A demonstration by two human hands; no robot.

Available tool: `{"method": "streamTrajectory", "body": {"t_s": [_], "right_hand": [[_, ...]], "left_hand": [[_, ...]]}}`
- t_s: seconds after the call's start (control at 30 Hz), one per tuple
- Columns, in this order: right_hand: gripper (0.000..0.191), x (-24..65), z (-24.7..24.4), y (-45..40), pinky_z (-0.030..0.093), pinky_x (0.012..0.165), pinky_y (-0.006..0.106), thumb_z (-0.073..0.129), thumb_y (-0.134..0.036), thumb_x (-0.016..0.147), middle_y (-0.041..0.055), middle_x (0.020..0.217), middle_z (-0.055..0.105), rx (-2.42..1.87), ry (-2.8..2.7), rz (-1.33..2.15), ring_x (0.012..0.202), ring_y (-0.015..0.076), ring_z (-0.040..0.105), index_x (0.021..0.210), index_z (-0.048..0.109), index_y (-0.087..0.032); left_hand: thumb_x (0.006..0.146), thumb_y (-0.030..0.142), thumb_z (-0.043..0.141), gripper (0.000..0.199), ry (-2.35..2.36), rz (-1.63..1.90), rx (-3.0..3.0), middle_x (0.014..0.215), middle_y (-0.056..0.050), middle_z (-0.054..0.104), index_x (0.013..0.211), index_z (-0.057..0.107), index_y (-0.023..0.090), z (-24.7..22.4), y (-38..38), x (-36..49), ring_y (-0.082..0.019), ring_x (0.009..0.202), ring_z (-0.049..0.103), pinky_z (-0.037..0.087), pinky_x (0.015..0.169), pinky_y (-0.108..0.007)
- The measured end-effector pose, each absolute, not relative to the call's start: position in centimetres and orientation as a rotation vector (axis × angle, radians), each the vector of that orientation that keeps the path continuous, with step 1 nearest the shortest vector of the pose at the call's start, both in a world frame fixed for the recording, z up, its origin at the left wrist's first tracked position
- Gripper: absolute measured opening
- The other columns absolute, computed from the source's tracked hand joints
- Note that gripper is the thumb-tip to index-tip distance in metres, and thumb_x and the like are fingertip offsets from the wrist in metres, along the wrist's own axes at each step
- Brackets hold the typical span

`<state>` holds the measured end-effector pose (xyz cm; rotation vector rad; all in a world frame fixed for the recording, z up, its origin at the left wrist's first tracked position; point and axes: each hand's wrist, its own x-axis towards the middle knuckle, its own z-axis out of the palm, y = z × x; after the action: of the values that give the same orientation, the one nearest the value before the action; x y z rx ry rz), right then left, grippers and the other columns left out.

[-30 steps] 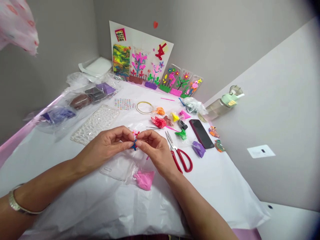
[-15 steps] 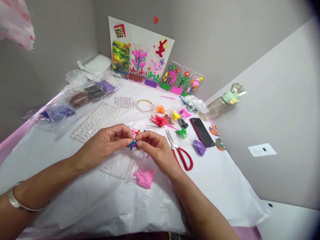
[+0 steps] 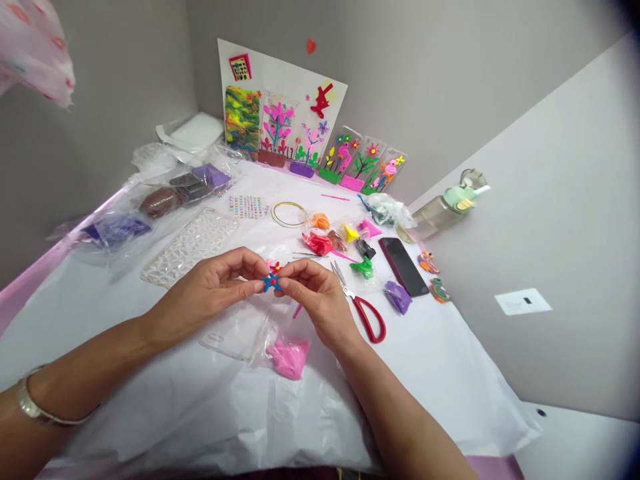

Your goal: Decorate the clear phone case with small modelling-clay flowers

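Note:
Between the fingertips of both hands is a small blue clay flower [image 3: 271, 283] with a red centre. My left hand [image 3: 227, 280] pinches its left petals, and my right hand [image 3: 313, 293] pinches its right side. Just behind it shows a small red flower [image 3: 275, 267], partly covered by the fingers. Under the hands lies a clear phone case [image 3: 233, 330], its upper part hidden. A bag of pink clay [image 3: 290, 359] rests against the case. Red-handled scissors [image 3: 369, 319] lie right of my right hand.
Bags of coloured clay, such as red [image 3: 317, 243] and purple [image 3: 398, 297], lie beyond the scissors, near a phone [image 3: 404, 265]. A textured clear sheet [image 3: 193, 243] lies at left. Decorated cases [image 3: 343, 153] lean at the back; a bottle [image 3: 443, 208] stands right.
The blue flower has turned to face me more fully and now sits slightly higher between the fingertips. Both hands keep their pinch and have barely moved.

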<state>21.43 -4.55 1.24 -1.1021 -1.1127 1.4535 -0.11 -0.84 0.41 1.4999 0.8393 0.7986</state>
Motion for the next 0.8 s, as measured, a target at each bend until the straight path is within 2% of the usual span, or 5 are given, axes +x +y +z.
{"method": "streamTrajectory", "body": {"t_s": [0.57,0.8], "right_hand": [[0.034,21.00,1.04,-4.76,0.059,0.080,0.034,0.100,-0.049,0.077,0.0010,0.086,0.077,-1.123,-1.146,1.426,0.080,0.0183,0.069,0.089,0.081,-0.025],[0.030,20.89,0.89,-4.90,0.061,0.086,0.035,0.099,-0.048,0.080,0.0025,0.093,0.081,-1.108,-1.174,1.372,0.088,0.0200,0.073,0.091,0.083,-0.025]], "left_hand": [[0.095,0.047,0.078,0.021,0.856,0.791,1.540,0.101,-0.002,0.080,0.097,0.074,0.026,0.14,-1.06,-0.07,-0.024,0.098,0.077,0.064,0.091,-0.034],[0.098,0.048,0.074,0.022,0.871,0.810,1.558,0.099,-0.002,0.080,0.099,0.078,0.026,0.31,-1.02,-0.13,-0.024,0.097,0.076,0.061,0.091,-0.033]]}}
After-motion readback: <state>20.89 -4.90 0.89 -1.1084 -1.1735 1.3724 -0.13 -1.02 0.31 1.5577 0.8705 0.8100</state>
